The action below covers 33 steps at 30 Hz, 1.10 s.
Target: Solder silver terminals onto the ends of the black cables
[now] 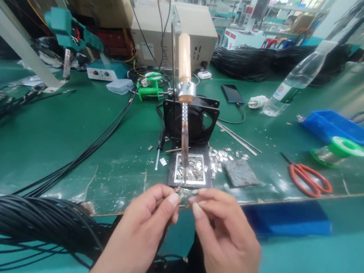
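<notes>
My left hand (150, 220) is closed in a pinch at the table's front edge, just below the soldering iron's tip. What it pinches is mostly hidden; a small shiny bit shows at the fingertips. My right hand (225, 239) also pinches, thumb against forefinger, close beside the left one; I cannot make out what is between them. Above both hands a soldering iron (185, 132) with a wooden handle is clamped upright, tip down. Under its tip lies a pale square frame (203, 183) full of small metal pieces. More small metal connector pieces (221, 158) are scattered to its right.
A black fan (189, 121) stands behind the iron. Black cables (38, 218) hang over the edge at left. To the right are a grey slab (240, 173), red-handled scissors (311, 179), a solder spool (338, 152), a blue tray (339, 125) and a plastic bottle (292, 84).
</notes>
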Tool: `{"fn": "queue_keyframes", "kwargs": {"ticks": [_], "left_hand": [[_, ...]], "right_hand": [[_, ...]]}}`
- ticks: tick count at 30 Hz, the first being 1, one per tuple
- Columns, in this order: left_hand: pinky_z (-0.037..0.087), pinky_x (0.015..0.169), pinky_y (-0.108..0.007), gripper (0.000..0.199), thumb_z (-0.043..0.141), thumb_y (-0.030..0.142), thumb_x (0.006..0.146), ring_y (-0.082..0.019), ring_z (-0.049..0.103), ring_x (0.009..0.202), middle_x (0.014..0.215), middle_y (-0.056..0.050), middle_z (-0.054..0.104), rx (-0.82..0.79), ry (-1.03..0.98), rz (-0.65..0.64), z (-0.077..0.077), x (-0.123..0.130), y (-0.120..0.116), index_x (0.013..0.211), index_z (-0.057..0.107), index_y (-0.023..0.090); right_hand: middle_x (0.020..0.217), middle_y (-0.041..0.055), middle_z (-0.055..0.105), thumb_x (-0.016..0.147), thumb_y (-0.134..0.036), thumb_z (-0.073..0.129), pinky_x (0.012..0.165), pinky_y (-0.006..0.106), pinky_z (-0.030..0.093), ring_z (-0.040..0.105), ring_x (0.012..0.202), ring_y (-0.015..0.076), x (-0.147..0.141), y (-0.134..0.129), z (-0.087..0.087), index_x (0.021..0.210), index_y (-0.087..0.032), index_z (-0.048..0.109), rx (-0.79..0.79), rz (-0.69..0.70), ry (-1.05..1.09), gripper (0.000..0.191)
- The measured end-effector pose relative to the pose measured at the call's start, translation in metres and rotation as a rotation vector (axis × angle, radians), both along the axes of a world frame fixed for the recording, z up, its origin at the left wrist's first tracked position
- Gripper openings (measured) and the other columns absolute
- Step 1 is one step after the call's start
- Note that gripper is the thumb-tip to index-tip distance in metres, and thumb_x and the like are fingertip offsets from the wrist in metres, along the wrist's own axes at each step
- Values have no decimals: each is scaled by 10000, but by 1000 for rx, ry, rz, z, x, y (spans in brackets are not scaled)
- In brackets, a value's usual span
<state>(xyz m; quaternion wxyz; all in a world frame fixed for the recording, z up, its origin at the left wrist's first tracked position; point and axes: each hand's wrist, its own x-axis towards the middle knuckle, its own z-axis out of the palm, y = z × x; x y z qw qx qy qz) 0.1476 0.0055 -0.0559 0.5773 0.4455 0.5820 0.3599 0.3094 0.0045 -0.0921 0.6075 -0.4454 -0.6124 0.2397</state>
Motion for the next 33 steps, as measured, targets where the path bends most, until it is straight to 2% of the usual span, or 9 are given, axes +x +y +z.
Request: {"fn": "queue_keyframes", "kwargs": {"ticks": [8, 20, 33], "left_hand": [[277, 506, -249, 386, 607, 517, 993, -114, 322, 529, 623, 58, 451, 17, -29, 30, 3, 6, 7, 767, 587, 205], [270, 482, -237, 406, 583, 552, 1015, -106, 321, 537, 610, 71, 417, -15, -54, 14, 1, 5, 8, 793, 572, 212], [267, 483, -237, 402, 577, 553, 1019, -106, 327, 528, 590, 73, 412, 7, -29, 4, 1, 6, 15, 798, 578, 217]], "right_hand": [[1035, 44, 784, 895, -1, 694, 876, 291, 622, 757, 962, 156, -11, 9, 3, 957, -200, 721, 64, 7, 34, 211], [1006, 23, 796, 882, -29, 712, 820, 301, 636, 764, 902, 156, -4, 18, 10, 899, -215, 734, 9, 29, 27, 188], [1053, 21, 796, 876, -17, 719, 835, 303, 638, 761, 941, 156, -2, 22, 9, 922, -220, 748, -2, 60, 49, 210]]}}
